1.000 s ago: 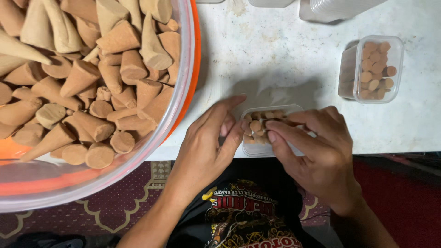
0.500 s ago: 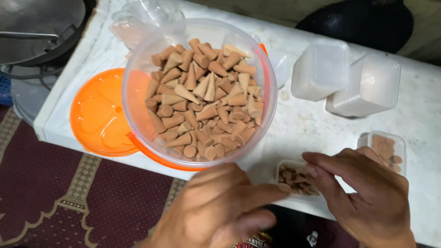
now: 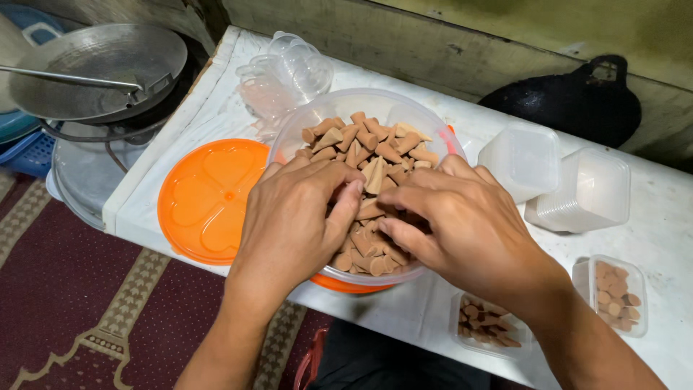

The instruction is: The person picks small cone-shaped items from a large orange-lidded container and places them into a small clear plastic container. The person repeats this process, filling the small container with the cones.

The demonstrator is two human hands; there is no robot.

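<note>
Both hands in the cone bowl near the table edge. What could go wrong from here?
1. The clear bowl overhangs the table's near edge; pressure from the left hand or right hand might tip it.
2. Brown cones are heaped near the rim and could spill.
3. The right forearm passes over the small part-filled tub and may knock it.

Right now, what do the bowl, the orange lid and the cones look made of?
Bowl: clear plastic, glossy; the cones show through its wall.
Orange lid: opaque moulded plastic, with a sheen and an embossed pattern.
Cones: matte tan-brown, dry and powdery looking, perhaps pressed powder or clay; can't tell which.
Both hands, left and right, are in the cones.
</note>
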